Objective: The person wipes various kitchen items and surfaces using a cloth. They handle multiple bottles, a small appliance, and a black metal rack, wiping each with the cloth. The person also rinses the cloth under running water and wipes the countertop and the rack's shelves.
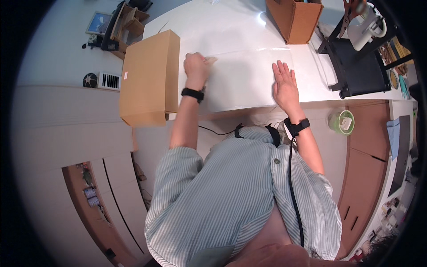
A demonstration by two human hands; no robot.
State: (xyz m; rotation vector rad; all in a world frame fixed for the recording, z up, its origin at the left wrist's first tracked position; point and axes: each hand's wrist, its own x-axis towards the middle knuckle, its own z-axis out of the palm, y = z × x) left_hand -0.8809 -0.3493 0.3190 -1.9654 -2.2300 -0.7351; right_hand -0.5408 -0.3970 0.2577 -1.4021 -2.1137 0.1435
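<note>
My left hand [196,68] is closed over the white table [233,36], right of a brown cardboard box [146,76]. A small pale, partly reddish thing [210,60] sticks out of its fingers; blur hides what it is. My right hand [286,87] lies palm down and flat, its fingers nearly straight, with no object seen in it. Between and under the hands, a clear plastic sheet [247,78] seems to cover the tabletop, with a creased, shiny far edge. Both wrists wear black bands.
A brown box [302,23] stands at the back. Right of it is a black rack [360,70], with a white jug [365,33] and orange-handled scissors [350,13] near its top. A green bin [347,125] stands below the table's right part. A black cable runs from my right wrist.
</note>
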